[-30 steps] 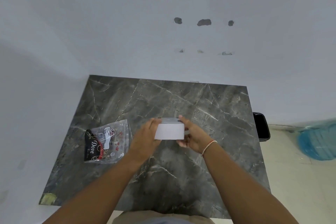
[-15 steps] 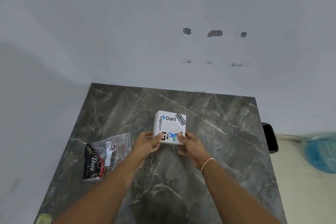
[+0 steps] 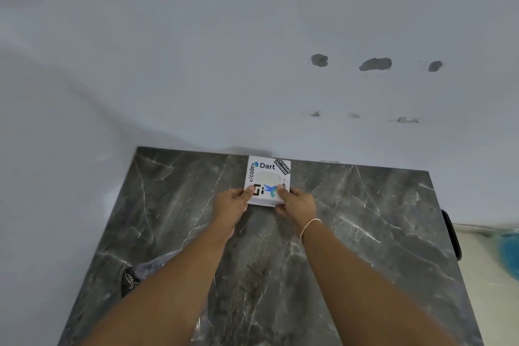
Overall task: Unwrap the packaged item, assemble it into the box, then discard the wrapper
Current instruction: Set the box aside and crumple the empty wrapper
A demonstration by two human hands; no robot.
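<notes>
Both hands (image 3: 264, 205) clamp the box (image 3: 267, 180) at the table's (image 3: 365, 233) far edge; left forearm hides the wrapper (image 3: 134, 275).

White painted wall (image 3: 196, 50) fills the upper frame, lit evenly and softly. Three grey patches of chipped paint (image 3: 375, 64) are seen in a row at 1 o'clock, with three smaller scuffs (image 3: 354, 115) lined up just below. Dark grey marble-pattern tabletop (image 3: 365, 233) with white veining is set against the wall, from centre to 6 o'clock. Pale tiled floor (image 3: 488, 298) shows at 4 o'clock. A black object (image 3: 452, 233) is seen just beside the table's right edge; a blurred blue object (image 3: 509, 253) sits at the frame edge.
</notes>
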